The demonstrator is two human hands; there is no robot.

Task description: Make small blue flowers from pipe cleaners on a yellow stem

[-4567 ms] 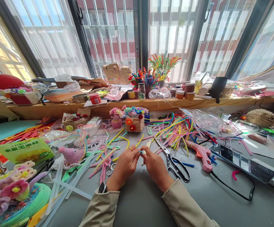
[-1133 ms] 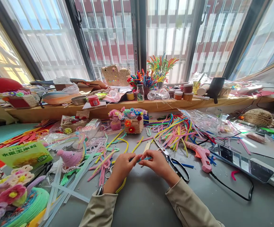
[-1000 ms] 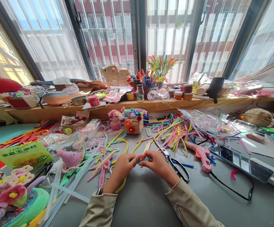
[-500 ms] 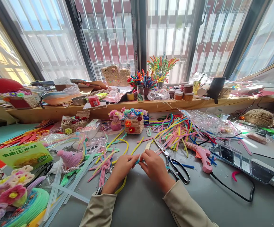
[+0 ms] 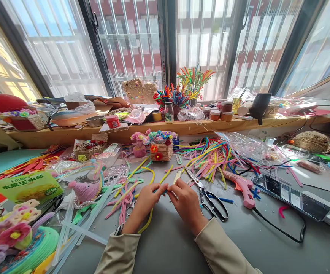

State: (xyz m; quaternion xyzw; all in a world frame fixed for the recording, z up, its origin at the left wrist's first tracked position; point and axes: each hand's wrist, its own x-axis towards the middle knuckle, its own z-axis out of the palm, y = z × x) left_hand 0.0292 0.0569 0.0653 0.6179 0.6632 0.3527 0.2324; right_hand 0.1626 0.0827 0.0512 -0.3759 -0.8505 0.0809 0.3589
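My left hand [image 5: 150, 198] and my right hand [image 5: 184, 198] meet over the middle of the grey table, fingertips pinched together. Between them is a short piece of blue pipe cleaner [image 5: 164, 193], mostly covered by the fingers. Just beyond my right fingers is a small cream-coloured strip [image 5: 177, 176], partly hidden. Large black-handled scissors [image 5: 200, 186] lie with open handles beside my right hand. Pink pipe cleaners [image 5: 123, 207] and a yellow pipe cleaner [image 5: 149, 220] lie close to my left hand and wrist.
A pink glue gun [image 5: 243, 188] with its black cord and a phone [image 5: 292, 196] lie to the right. Behind are a heap of pipe cleaners [image 5: 210, 160] and a flower basket [image 5: 161, 151]. Clear glue sticks [image 5: 82, 231] and a green packet [image 5: 26, 186] occupy the left.
Both hands stay near the same spot. My fingers have shifted slightly around the blue pipe cleaner, and less of it shows now.
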